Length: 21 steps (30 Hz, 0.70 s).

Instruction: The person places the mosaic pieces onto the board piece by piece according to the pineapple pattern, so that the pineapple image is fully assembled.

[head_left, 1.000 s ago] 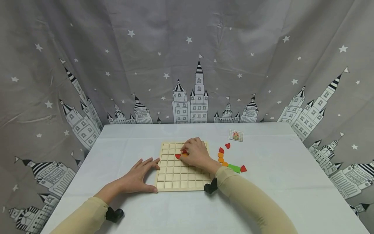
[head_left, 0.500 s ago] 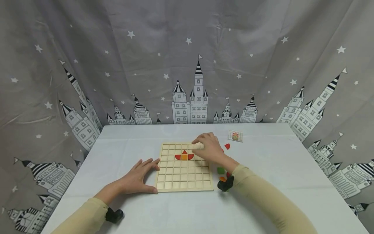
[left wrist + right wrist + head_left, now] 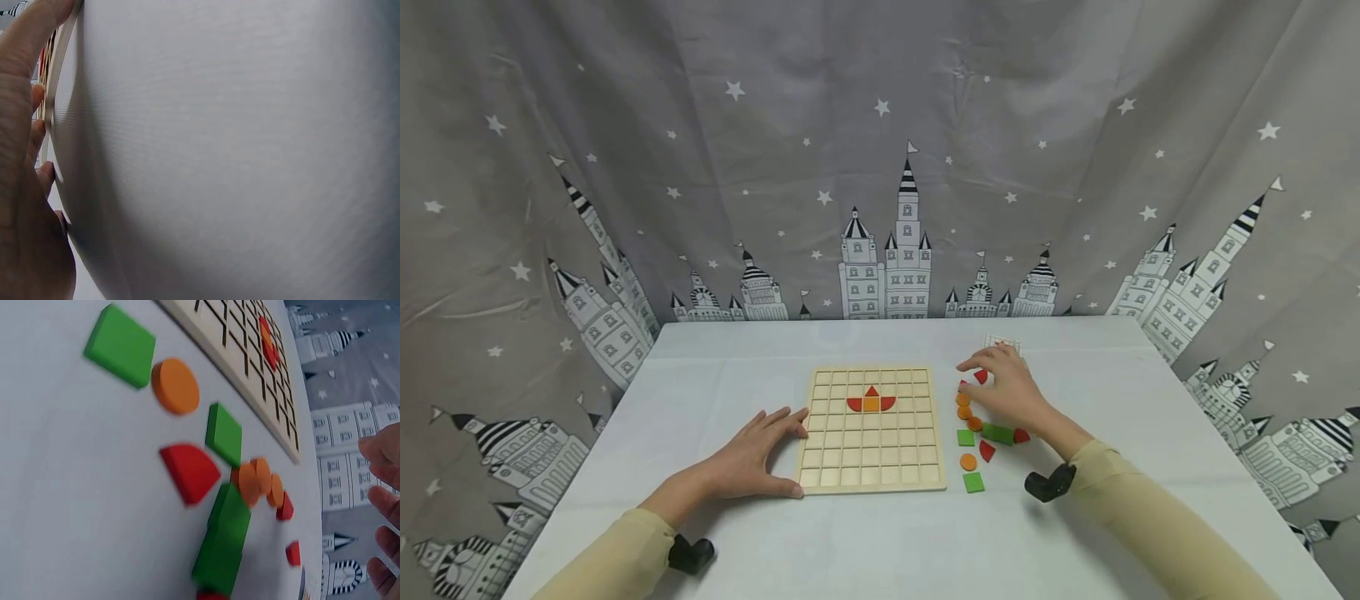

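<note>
A pale wooden grid board (image 3: 850, 478) lies on the white table. Set in its upper middle are an orange square (image 3: 871, 404), a red triangle (image 3: 872, 391) above it and a red quarter-round piece on each side. My left hand (image 3: 741, 460) touches the board's left edge, thumb at the lower corner and fingers spread higher up. To the right of the board, my right hand (image 3: 1009, 390) hovers over the far end of the loose pieces, thumb and fingers apart with nothing between them. Near it lie a red quarter-round piece (image 3: 981, 377) and several orange discs (image 3: 964, 412).
Closer to me are green squares (image 3: 122, 345), an orange disc (image 3: 176, 386) and a red quarter-round piece (image 3: 189, 473). A small printed card (image 3: 1002, 341), partly covered by the right hand, lies at the back. A grey castle-print curtain (image 3: 737, 167) hangs behind the table (image 3: 715, 367).
My right hand has left the red triangle on the board and moved right, over the loose pieces. Pieces it covered now show. My left hand stays at the board's edge.
</note>
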Each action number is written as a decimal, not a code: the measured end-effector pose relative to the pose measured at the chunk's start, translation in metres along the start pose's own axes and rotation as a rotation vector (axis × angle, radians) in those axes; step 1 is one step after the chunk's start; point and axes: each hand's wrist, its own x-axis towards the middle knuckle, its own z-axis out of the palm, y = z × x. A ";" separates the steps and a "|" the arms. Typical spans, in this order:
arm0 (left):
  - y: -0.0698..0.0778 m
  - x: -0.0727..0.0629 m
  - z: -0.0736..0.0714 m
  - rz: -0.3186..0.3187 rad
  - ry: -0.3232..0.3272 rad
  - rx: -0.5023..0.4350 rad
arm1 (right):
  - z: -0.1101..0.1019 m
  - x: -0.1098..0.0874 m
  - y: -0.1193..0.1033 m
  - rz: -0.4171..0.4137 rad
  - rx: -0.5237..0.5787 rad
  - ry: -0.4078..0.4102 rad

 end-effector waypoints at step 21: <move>-0.003 0.000 0.001 0.002 0.010 -0.008 | 0.008 -0.035 0.040 0.026 -0.034 -0.107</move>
